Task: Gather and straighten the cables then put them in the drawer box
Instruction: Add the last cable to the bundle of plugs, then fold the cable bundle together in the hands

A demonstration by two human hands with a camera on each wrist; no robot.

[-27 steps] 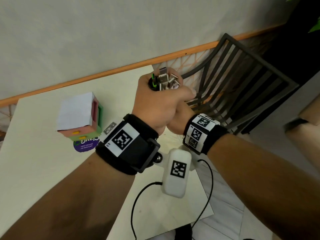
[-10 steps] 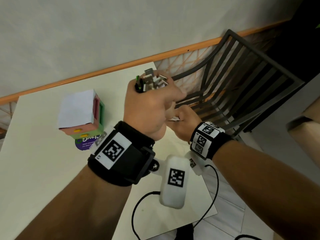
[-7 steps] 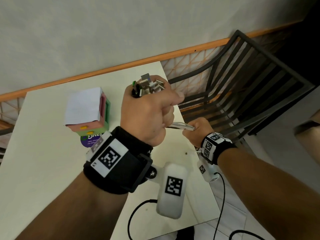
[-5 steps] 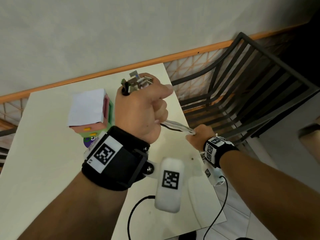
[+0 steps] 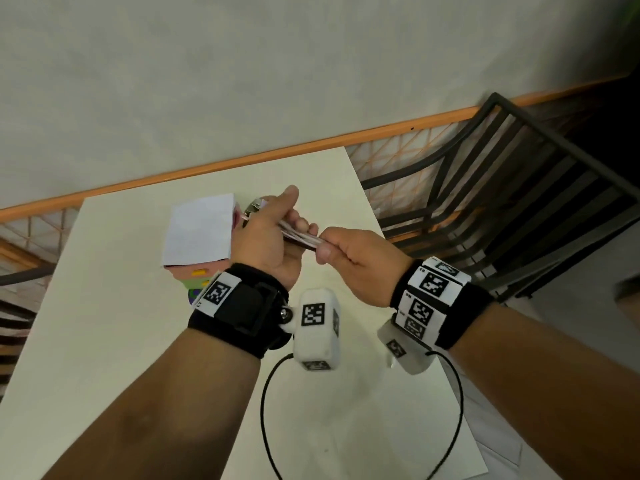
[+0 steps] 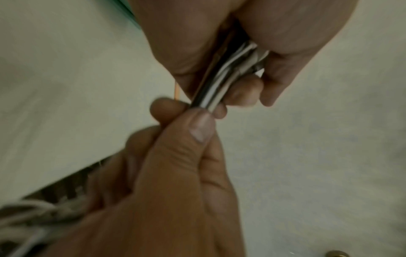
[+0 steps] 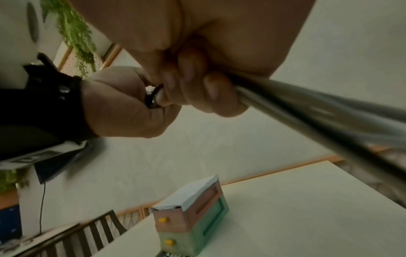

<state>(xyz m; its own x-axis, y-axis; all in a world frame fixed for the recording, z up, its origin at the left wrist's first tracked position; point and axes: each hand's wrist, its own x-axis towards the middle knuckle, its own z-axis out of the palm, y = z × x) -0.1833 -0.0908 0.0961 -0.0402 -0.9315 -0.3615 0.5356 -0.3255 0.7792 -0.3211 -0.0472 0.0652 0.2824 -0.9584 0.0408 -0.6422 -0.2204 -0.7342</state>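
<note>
A bundle of white and grey cables [image 5: 300, 238] runs level between my two hands above the table. My left hand [image 5: 294, 220] grips the bundle near its metal plugs [image 5: 254, 206], which point at the drawer box [image 5: 199, 233]. My right hand [image 5: 325, 249] pinches the bundle right beside the left, thumb on top. In the left wrist view the cables [image 6: 222, 83] pass from the left palm into the right hand's thumb and fingers. In the right wrist view the loose cables [image 7: 307, 120] trail off to the right. The drawer box [image 7: 191, 219] has a white top and pink and green drawers with yellow knobs, both closed.
The white table [image 5: 104, 341] stands against a pale wall. A dark metal slatted chair [image 5: 502, 209] is just past its right edge. A purple disc [image 5: 193, 294] lies under the box. Black camera leads [image 5: 268, 410] hang below my wrists.
My left hand has dropped and turned, so the plugs now point at the drawer box instead of upward. My right hand slid out along the bundle, then came back close to the left hand.
</note>
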